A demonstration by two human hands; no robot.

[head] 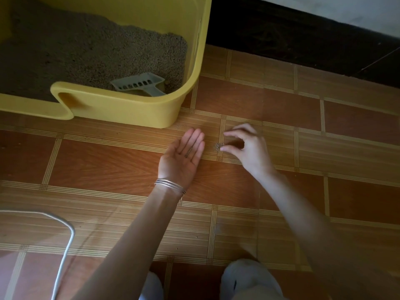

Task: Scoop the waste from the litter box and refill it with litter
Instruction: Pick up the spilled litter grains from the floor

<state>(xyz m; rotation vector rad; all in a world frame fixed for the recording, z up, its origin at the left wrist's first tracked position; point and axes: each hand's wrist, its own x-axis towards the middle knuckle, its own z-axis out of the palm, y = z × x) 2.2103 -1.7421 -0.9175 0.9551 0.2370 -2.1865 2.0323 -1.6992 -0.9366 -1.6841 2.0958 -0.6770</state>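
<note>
Seems nearly done: only gathering spilled grains [217, 146] beside litter box [134, 109], with half-curled, empty-looking fingers of right hand [251, 150], onto flat, spread left hand [184, 156].

A brown floor [249, 100], patterned in tiles with pale striped lines. A yellow litter box [129, 109] stands on it just beyond the left hand [184, 156], which lies palm up on the floor. A small scatter of litter grains [217, 146] lies between it and the right hand [246, 146]. A white cord [67, 252] curves well left of the left hand, nearer the person.
</note>
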